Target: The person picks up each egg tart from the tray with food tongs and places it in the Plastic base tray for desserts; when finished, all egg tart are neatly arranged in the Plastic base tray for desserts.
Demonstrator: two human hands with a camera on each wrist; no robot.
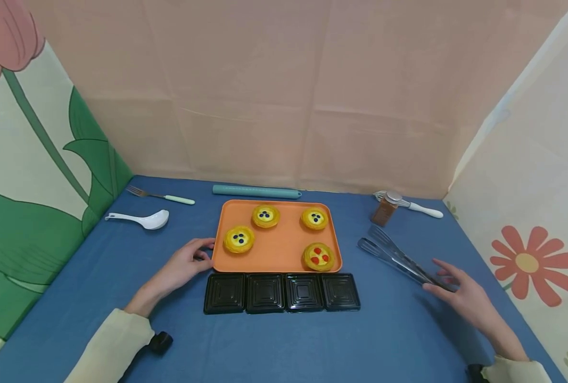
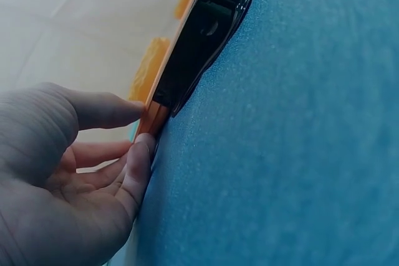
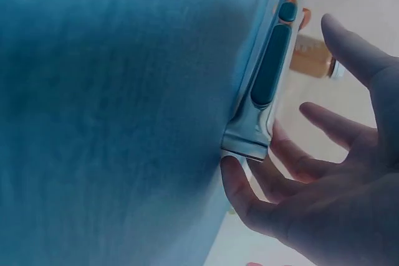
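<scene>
My left hand (image 1: pixel 186 264) is at the left edge of an orange tray (image 1: pixel 284 239), its thumb and fingertips pinching the rim in the left wrist view. On the tray sit three egg tarts (image 1: pixel 239 239) topped with dark blue berries and one tart (image 1: pixel 319 257) with red pieces. Several square black containers (image 1: pixel 265 293) stand in a row along the tray's near edge. At the right, my right hand (image 1: pixel 466 298) has its fingers spread around the handle end of metal tongs (image 1: pixel 398 259). In the right wrist view its fingertips are right at that end, not closed round it.
A fork (image 1: pixel 161 197) and a white spoon (image 1: pixel 142 218) lie at the left. Behind the tray is a teal rolling pin (image 1: pixel 257 192). At the back right a brown shaker jar (image 1: pixel 386 209) stands in front of a whisk (image 1: pixel 420 209). Cloth walls edge the blue table (image 1: pixel 284 351).
</scene>
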